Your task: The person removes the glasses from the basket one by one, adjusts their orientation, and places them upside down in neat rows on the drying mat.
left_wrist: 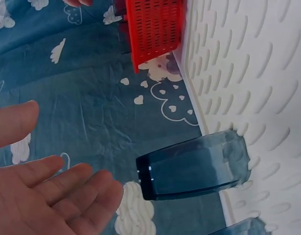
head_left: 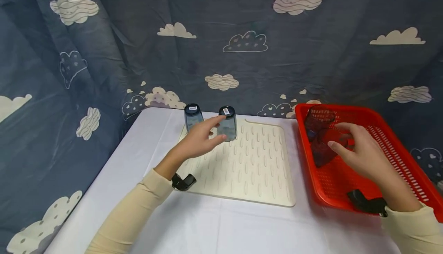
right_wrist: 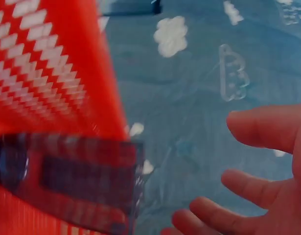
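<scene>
Two blue-tinted drinking glasses stand upside down at the back of a cream drying mat (head_left: 256, 169). My left hand (head_left: 200, 138) is beside the right-hand glass (head_left: 228, 127), fingers extended and thumb spread. A gap shows between that hand and the glass (left_wrist: 194, 164) in the left wrist view. The other glass (head_left: 192, 117) stands just to the left, partly behind the hand. Over the red basket (head_left: 313, 177), my right hand (head_left: 363, 154) has its thumb and fingers apart, holding nothing. Near its fingertips a glass (head_left: 322, 154) stands mouth up in the basket, with another glass (head_left: 316, 119) behind it.
A white cloth covers the table (head_left: 180, 223). Behind and to the left hangs a dark blue curtain (head_left: 214, 15) with cloud prints. The basket has raised slotted sides and stands right of the mat. Each wrist wears a black camera mount (head_left: 183, 182).
</scene>
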Demonstrator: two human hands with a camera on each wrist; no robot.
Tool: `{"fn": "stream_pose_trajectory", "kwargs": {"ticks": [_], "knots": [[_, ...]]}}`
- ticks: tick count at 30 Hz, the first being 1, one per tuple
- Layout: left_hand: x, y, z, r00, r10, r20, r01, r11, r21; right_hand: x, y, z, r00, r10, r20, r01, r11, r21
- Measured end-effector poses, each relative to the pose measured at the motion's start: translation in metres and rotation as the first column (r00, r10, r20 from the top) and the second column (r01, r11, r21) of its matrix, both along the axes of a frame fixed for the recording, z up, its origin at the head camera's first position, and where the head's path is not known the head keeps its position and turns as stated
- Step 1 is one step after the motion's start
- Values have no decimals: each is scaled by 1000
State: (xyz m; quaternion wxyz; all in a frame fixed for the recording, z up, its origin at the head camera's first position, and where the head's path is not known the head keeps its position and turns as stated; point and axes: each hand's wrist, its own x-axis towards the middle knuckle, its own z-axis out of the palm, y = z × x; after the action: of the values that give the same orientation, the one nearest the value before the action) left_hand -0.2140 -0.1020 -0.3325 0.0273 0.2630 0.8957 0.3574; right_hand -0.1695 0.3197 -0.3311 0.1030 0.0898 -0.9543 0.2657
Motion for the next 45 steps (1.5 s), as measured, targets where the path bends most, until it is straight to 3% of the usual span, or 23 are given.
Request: {"fn": "stream_pose_trajectory", "kwargs": {"ticks": [4, 8, 13, 18, 24, 30, 36, 39, 42, 45], "knots": [[-1, 6, -6, 997, 16, 74, -22, 996, 85, -15, 9, 2, 997, -15, 71, 10, 997, 81], [0, 15, -15, 990, 3, 140, -36, 972, 232, -24, 14, 4, 985, -18, 170, -1, 994, 111], [5, 29, -38, 973, -53, 227, -27, 942, 334, -28, 16, 1, 967, -7, 255, -31, 989, 144], [10, 40, -60, 939, -107, 326, -19, 932, 362, -32, 16, -4, 970, 3, 244, -48, 982, 181], [15, 48, -77, 884, -158, 441, -36, 916, 399, -40, 19, -8, 962, -23, 271, -32, 980, 196], [20, 57, -89, 836, -214, 505, -69, 872, 485, -49, 21, -14, 935, -21, 355, -53, 979, 197], [23, 65, -101, 774, -227, 591, -180, 815, 550, -52, 22, -18, 924, 1, 381, -83, 977, 199], [25, 66, -104, 763, -252, 595, -159, 820, 550, -53, 21, -18, 924, -3, 382, -78, 977, 196], [27, 66, -105, 768, -269, 581, -113, 837, 536, -55, 19, -18, 925, 3, 381, -74, 982, 174], [29, 64, -106, 765, -273, 583, -112, 836, 538, -56, 16, -20, 924, 16, 381, -74, 988, 138]]}}
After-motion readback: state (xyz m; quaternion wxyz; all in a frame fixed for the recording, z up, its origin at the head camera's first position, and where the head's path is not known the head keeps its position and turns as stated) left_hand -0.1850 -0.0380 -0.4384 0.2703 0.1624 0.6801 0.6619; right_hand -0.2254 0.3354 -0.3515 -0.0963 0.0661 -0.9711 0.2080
